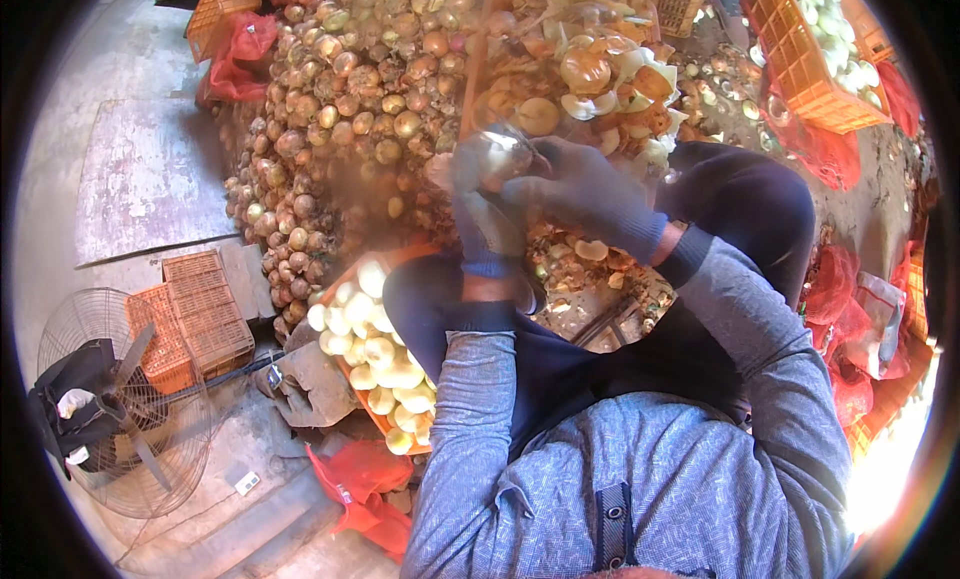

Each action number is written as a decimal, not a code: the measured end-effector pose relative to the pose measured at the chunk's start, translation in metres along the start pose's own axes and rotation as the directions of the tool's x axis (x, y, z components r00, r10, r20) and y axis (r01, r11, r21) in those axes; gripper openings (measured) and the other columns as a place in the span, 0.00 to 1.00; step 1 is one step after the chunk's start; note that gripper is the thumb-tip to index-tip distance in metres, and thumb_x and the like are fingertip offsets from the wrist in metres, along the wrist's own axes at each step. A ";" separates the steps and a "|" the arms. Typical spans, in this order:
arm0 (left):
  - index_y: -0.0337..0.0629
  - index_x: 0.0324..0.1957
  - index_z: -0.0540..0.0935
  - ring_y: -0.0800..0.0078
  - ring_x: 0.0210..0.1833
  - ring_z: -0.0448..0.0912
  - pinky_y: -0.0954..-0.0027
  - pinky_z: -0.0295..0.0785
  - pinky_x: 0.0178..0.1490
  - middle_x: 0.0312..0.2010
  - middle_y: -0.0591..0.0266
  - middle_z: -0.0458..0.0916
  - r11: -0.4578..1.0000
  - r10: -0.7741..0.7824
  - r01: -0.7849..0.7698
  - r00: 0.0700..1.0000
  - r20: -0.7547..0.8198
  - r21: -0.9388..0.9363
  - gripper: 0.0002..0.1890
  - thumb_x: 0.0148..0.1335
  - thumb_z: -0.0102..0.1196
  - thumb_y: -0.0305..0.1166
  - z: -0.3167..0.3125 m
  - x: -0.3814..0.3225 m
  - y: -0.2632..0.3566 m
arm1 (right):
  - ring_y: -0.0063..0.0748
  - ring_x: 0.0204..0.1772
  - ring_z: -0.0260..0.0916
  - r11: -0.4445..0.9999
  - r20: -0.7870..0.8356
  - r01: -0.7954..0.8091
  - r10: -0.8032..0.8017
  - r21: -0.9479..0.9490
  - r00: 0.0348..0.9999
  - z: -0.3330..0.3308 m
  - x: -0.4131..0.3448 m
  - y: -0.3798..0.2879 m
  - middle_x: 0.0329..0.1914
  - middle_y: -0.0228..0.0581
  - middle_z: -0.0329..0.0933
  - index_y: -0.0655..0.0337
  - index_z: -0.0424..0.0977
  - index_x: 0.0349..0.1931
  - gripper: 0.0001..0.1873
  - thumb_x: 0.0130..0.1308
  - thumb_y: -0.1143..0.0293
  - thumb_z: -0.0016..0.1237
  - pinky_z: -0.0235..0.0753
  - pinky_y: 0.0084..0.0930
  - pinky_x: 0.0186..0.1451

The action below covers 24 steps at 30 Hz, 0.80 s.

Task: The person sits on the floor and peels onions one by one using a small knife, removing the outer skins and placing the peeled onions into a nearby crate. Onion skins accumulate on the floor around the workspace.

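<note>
Both of my hands wear grey knit gloves and meet above the near left edge of an orange crate (471, 91) heaped with onion skins and onions. My left hand (487, 204) is wrapped around a whitish onion (499, 150), partly peeled by its look. The fingers of my right hand (581, 189) press against the onion's right side; whether they hold a small tool cannot be told. Onion skins (585, 260) litter the floor below my hands. By my left knee stands an orange crate of peeled onions (375, 346).
A large pile of unpeeled onions (360, 91) lies ahead and left. A tilted orange crate of peeled onions (825, 69) stands at far right. Stacked orange crates (206, 309) and a wire-caged fan (127, 429) are at left. Red mesh bags (367, 489) lie about.
</note>
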<state>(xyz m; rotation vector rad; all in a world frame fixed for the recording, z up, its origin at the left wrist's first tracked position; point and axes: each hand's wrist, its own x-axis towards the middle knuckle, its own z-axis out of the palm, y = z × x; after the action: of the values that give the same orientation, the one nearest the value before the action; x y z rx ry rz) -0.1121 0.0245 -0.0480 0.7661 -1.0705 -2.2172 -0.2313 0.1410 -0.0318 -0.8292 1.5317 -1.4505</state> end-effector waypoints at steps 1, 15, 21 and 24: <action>0.37 0.63 0.78 0.61 0.53 0.86 0.61 0.81 0.62 0.55 0.54 0.86 0.999 0.039 -0.038 0.999 0.014 -0.019 0.31 0.86 0.42 0.58 0.000 0.003 -0.003 | 0.22 0.53 0.83 0.999 -0.026 -0.013 0.014 0.049 1.000 0.003 0.001 -0.001 0.53 0.38 0.89 0.66 0.83 0.64 0.28 0.71 0.58 0.69 0.82 0.25 0.54; 0.39 0.70 0.77 0.58 0.65 0.84 0.55 0.79 0.72 0.63 0.53 0.84 0.997 0.072 -0.069 0.994 0.077 -0.047 0.26 0.86 0.48 0.49 -0.021 0.014 -0.014 | 0.21 0.43 0.83 0.980 -0.089 -0.144 0.158 0.138 0.983 -0.011 -0.008 -0.011 0.40 0.35 0.89 0.67 0.88 0.53 0.22 0.68 0.58 0.69 0.82 0.25 0.49; 0.38 0.72 0.76 0.57 0.69 0.81 0.54 0.76 0.75 0.66 0.52 0.83 0.990 0.047 -0.028 0.989 0.140 -0.136 0.28 0.86 0.47 0.50 -0.018 0.013 -0.013 | 0.26 0.45 0.84 0.997 -0.153 -0.012 0.023 0.074 0.988 -0.010 -0.008 -0.002 0.44 0.38 0.89 0.67 0.88 0.54 0.24 0.68 0.56 0.68 0.83 0.28 0.52; 0.37 0.72 0.76 0.58 0.71 0.80 0.55 0.75 0.76 0.68 0.50 0.81 0.997 0.035 -0.024 0.989 0.145 -0.077 0.30 0.86 0.45 0.53 -0.019 0.011 -0.011 | 0.26 0.48 0.84 0.999 -0.157 0.035 -0.039 -0.030 0.987 -0.012 -0.009 0.002 0.47 0.39 0.89 0.66 0.88 0.54 0.22 0.69 0.57 0.68 0.83 0.28 0.54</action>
<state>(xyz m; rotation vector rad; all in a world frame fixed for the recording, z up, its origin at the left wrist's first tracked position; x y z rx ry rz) -0.1086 0.0136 -0.0695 0.5586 -1.0537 -2.3034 -0.2382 0.1541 -0.0331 -0.7779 1.6651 -1.5563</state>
